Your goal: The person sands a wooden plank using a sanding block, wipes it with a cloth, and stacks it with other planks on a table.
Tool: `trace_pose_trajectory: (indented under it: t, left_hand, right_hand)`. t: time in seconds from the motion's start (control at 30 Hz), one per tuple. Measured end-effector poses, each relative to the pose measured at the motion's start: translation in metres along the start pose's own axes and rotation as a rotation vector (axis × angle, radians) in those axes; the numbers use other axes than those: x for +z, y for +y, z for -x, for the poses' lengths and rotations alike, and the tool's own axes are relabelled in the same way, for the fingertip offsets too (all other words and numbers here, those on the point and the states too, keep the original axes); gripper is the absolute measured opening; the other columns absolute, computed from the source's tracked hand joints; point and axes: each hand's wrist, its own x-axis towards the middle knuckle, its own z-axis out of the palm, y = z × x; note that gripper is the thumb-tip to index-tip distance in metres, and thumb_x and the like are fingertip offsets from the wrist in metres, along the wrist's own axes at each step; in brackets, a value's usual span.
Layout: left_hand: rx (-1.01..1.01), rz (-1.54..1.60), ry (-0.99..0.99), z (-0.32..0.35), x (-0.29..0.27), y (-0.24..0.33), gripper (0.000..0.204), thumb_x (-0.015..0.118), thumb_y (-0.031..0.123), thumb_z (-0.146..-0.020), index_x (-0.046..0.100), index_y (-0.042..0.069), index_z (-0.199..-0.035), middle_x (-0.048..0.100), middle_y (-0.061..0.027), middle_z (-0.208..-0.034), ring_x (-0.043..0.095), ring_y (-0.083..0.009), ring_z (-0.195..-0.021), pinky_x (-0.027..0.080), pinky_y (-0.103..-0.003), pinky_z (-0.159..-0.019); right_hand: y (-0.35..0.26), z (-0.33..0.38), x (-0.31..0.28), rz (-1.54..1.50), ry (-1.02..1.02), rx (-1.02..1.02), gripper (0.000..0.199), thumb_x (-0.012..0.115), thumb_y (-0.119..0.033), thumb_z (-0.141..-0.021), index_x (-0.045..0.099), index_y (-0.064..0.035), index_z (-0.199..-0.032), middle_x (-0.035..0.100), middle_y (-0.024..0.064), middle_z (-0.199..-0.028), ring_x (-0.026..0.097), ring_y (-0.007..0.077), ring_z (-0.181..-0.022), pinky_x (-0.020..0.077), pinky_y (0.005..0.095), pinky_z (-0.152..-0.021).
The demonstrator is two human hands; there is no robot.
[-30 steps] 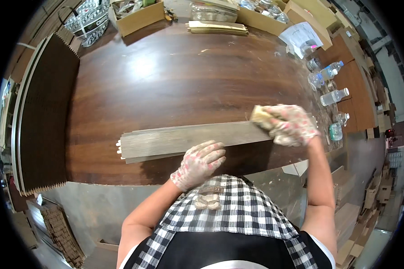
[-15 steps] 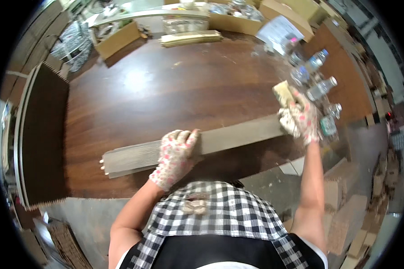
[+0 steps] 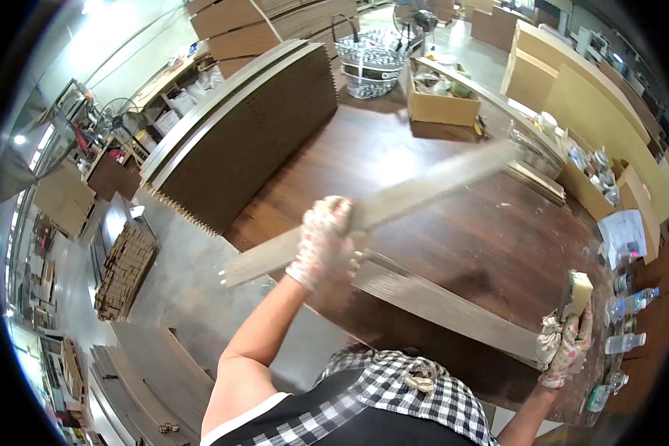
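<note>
Gloves first: the person's right hand (image 3: 566,349), in a patterned work glove, sits low at the table's (image 3: 498,230) near edge, its grip closed around a pale sanding block (image 3: 577,291) that stands upright above the fingers. Just left of it a long grey plank (image 3: 438,305) lies flat on the dark wood, running diagonally towards that hand. Further up, the left hand (image 3: 321,241), gloved too, has its grip wrapped tight around a second grey plank (image 3: 394,201), held in the air, tilted, its far end blurred over the table. Plastic bottles (image 3: 626,343) stand at the right edge. Beyond, a cardboard box (image 3: 440,104) sits at the far side, and a tall stack of dark boards (image 3: 253,141) lies to the left.
</note>
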Motion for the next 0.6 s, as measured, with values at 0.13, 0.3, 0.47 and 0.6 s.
trace_pose_trajectory:
  t: [0.13, 0.3, 0.47, 0.6]
  left_hand:
    - [-0.255, -0.181, 0.059, 0.002, 0.003, -0.106, 0.062, 0.081, 0.031, -0.077, 0.060, 0.008, -0.130, 0.060, -0.0163, -0.123, 0.057, -0.0363, -0.114, 0.048, -0.047, -0.096]
    - [-0.278, -0.356, 0.211, -0.020, -0.035, -0.164, 0.054, 0.081, 0.034, -0.076, 0.064, 0.013, -0.123, 0.060, -0.0122, -0.119, 0.058, -0.0325, -0.109, 0.048, -0.047, -0.089]
    - [-0.280, -0.378, 0.300, -0.104, -0.108, -0.208, 0.043, 0.076, 0.033, -0.083, 0.068, 0.009, -0.118, 0.063, -0.0158, -0.109, 0.061, -0.0355, -0.103, 0.051, -0.047, -0.087]
    - [-0.460, -0.480, 0.168, -0.170, -0.134, -0.258, 0.049, 0.074, 0.044, -0.086, 0.069, 0.010, -0.121, 0.064, -0.0175, -0.119, 0.062, -0.0356, -0.112, 0.051, -0.046, -0.094]
  right_hand:
    - [0.006, -0.001, 0.039, 0.024, -0.166, 0.084, 0.066, 0.071, -0.033, -0.094, 0.048, 0.0044, -0.144, 0.061, 0.0120, -0.127, 0.064, 0.0185, -0.099, 0.0549, 0.0331, -0.083]
    - [0.013, -0.003, 0.071, 0.056, -0.162, 0.101, 0.074, 0.075, -0.040, -0.091, 0.049, 0.0042, -0.143, 0.061, 0.0117, -0.130, 0.063, 0.0176, -0.104, 0.0541, 0.0319, -0.086]
    - [0.015, -0.008, 0.115, 0.141, -0.260, 0.084, 0.066, 0.070, -0.038, -0.095, 0.051, 0.0066, -0.140, 0.063, 0.0128, -0.126, 0.063, 0.0184, -0.106, 0.0527, 0.0311, -0.088]
    - [0.018, 0.002, 0.153, 0.073, -0.225, 0.120, 0.058, 0.069, -0.025, -0.095, 0.052, 0.0084, -0.139, 0.063, 0.0142, -0.130, 0.062, 0.0203, -0.114, 0.0504, 0.0324, -0.097]
